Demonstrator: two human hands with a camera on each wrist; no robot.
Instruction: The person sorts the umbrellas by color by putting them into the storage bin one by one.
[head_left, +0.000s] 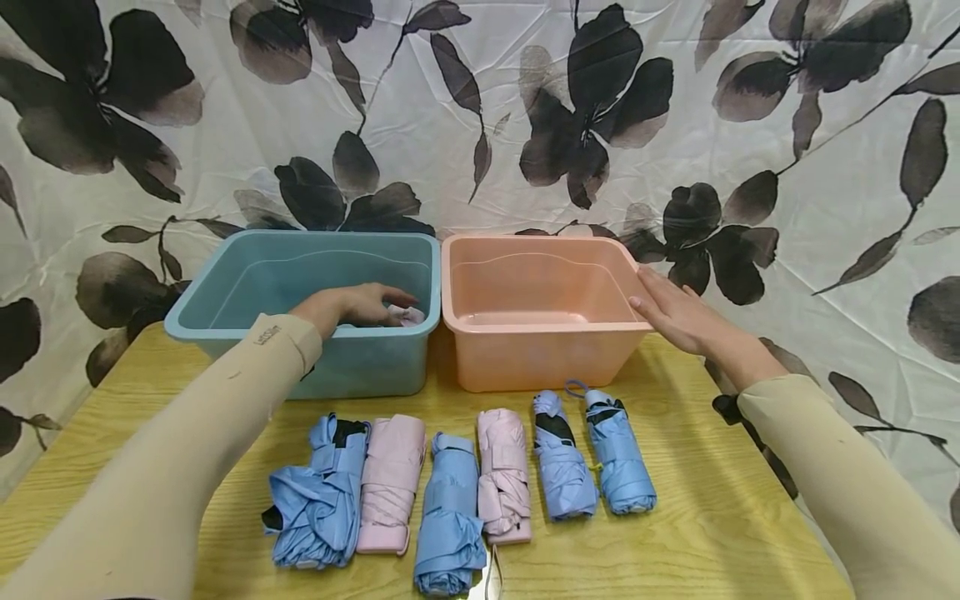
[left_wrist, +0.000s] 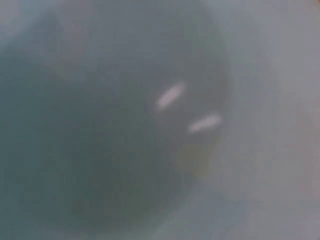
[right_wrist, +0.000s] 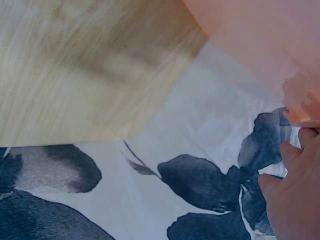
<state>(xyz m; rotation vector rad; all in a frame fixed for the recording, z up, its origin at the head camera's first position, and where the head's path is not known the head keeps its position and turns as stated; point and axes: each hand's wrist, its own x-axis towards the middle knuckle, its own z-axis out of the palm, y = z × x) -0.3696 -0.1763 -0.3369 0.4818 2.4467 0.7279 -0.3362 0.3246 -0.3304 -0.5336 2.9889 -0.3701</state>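
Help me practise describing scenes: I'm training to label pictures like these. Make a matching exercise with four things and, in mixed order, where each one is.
Things
1. left grip
2. right grip
3. six umbrellas
4. floral cloth

Places
A. at the right rim of the peach bin
B. at the back of the scene, behind the table
C. at the opening of the blue-green bin, by a pale pink thing
D. on the table, in front of both bins

Pairs: 1-C, 2-A, 3-D, 4-B
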